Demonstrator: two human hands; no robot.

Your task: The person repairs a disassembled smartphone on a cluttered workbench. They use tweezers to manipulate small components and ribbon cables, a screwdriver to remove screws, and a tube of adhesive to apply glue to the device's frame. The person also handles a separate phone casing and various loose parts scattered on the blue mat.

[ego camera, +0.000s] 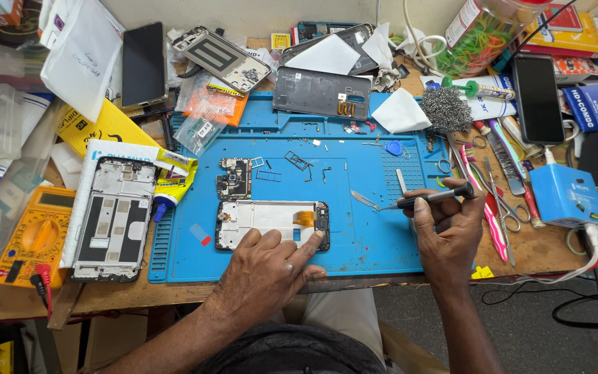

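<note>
An opened phone frame [264, 215] with an orange flex strip lies on the blue repair mat [361, 166], near its front edge. My left hand [271, 266] rests on the frame's near edge, fingers spread and pressing it flat. My right hand [448, 228] hovers over the mat's right side and grips a black screwdriver [427, 199] whose tip points left, away from the frame. A small circuit board [235, 178] sits just behind the frame. Metal tweezers [365, 200] lie beside the screwdriver tip.
Another stripped phone frame [113, 218] and a yellow multimeter [32, 232] lie left of the mat. A grey back cover [321, 93] sits at the mat's far edge. Scissors, tweezers and brushes [500, 180] crowd the right, next to a blue box [565, 196] and a black phone [538, 98].
</note>
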